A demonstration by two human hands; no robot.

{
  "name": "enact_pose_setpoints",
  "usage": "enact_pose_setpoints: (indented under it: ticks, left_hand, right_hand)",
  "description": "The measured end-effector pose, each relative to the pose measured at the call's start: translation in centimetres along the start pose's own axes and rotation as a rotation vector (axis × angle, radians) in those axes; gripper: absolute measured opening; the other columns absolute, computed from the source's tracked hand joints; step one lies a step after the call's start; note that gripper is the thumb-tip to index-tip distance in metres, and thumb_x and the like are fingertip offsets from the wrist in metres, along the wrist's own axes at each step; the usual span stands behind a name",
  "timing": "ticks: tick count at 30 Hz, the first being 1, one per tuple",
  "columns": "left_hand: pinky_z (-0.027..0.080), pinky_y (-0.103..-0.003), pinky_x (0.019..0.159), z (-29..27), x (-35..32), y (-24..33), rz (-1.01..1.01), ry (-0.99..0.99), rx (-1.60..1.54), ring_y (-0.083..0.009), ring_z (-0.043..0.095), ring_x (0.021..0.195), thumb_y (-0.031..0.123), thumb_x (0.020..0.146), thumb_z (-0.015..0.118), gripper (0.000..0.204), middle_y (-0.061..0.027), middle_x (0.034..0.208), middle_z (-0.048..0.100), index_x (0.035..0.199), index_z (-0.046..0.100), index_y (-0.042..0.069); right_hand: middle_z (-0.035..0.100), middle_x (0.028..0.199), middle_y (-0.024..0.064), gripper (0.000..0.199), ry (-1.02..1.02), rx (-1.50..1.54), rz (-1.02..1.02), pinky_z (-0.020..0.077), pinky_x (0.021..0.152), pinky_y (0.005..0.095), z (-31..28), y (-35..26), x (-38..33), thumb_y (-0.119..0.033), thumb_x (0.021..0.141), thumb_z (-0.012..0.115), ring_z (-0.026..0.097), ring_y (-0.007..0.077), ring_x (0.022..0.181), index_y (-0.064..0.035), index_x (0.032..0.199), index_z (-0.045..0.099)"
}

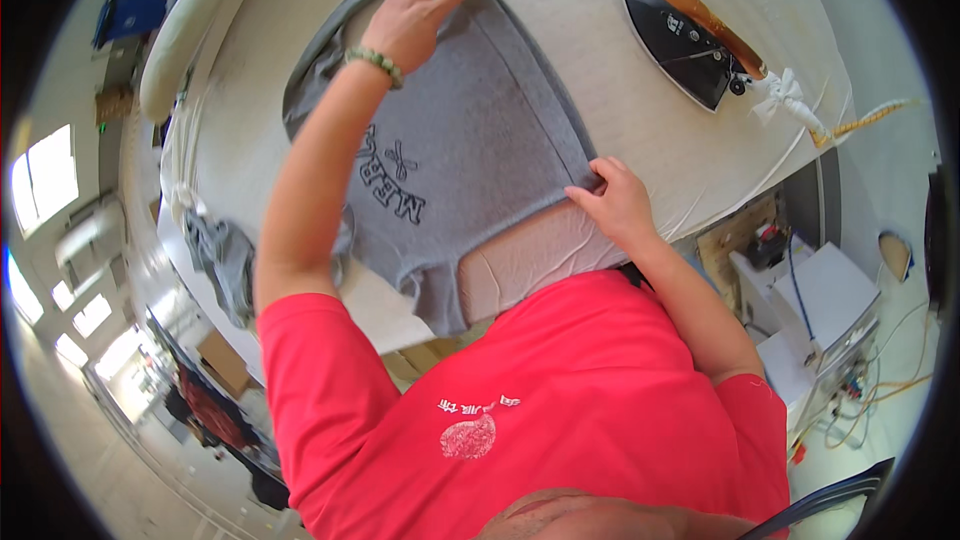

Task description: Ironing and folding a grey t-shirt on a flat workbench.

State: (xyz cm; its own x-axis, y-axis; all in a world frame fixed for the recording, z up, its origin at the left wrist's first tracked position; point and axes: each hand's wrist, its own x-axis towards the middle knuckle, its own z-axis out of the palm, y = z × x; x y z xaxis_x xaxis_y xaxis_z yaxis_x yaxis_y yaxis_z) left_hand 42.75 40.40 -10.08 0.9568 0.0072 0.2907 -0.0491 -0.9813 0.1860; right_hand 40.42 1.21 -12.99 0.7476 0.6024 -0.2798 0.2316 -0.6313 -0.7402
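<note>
A grey sweatshirt [480, 120] with dark outlined lettering on its front lies spread on the pale padded ironing table [560, 0]. My left hand [405, 25], with a bead bracelet at the wrist and a ring, reaches across it to the far end of the hem. Its fingers are stretched and apart, resting at the cloth's edge. At the near corner of the hem, my right hand [615, 202] pinches the fabric between thumb and fingers. One part of the garment hangs toward the table's near edge, close to my body.
An iron [690, 45] with a wooden handle rests at the right, its cord wrapped in white cloth. A long padded arm [185, 35] runs along the left. Another grey cloth [222, 260] hangs at the left edge. A white cabinet [815, 300] with wires stands at the right.
</note>
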Motion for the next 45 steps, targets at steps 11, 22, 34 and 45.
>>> enact_pose_setpoints:
  ticks: [11,22,34,45]
  left_hand:
    - [0.053,-0.042,0.089,-1.0,6.9,-2.5,0.498,-0.723,0.061,-0.0297,0.063,0.106,0.006,0.085,0.061,0.021,-0.0068,0.112,0.057,0.105,0.061,0.012]
    - [0.054,-0.040,0.089,-11.1,2.9,-1.3,0.514,-0.749,0.307,-0.0245,0.063,0.105,0.009,0.087,0.060,0.011,-0.0053,0.107,0.056,0.096,0.066,0.012]
    - [0.056,-0.039,0.088,-17.1,-1.1,-3.5,0.343,-0.555,0.237,-0.0267,0.067,0.102,0.002,0.085,0.065,0.012,-0.0031,0.117,0.064,0.095,0.068,0.007]
    - [0.057,-0.041,0.084,-18.5,-1.9,-2.6,0.274,-0.559,0.093,-0.0319,0.069,0.098,-0.003,0.084,0.067,0.021,-0.0068,0.112,0.069,0.104,0.067,0.006]
  right_hand:
    - [0.061,0.091,0.0092,0.024,0.103,-0.086,-0.077,0.0521,0.062,0.0393,0.1,-2.8,-1.0,-0.010,0.082,0.081,0.066,0.0301,0.071,-0.0051,0.094,0.060]
    - [0.062,0.090,0.0083,0.020,0.050,-0.228,-0.280,0.0523,0.060,0.0408,-0.7,-3.2,-3.2,-0.004,0.081,0.074,0.066,0.0313,0.073,-0.0066,0.095,0.060]
    - [0.060,0.085,0.0057,0.014,0.046,-0.376,-0.430,0.0517,0.062,0.0388,-2.0,-4.7,-4.1,-0.006,0.083,0.065,0.065,0.0248,0.075,-0.0076,0.097,0.069]
    - [0.066,0.100,0.0116,0.018,0.265,-0.335,-0.460,0.0544,0.074,0.0388,-2.5,-5.7,-3.8,-0.007,0.078,0.076,0.066,0.0305,0.091,-0.0046,0.093,0.067]
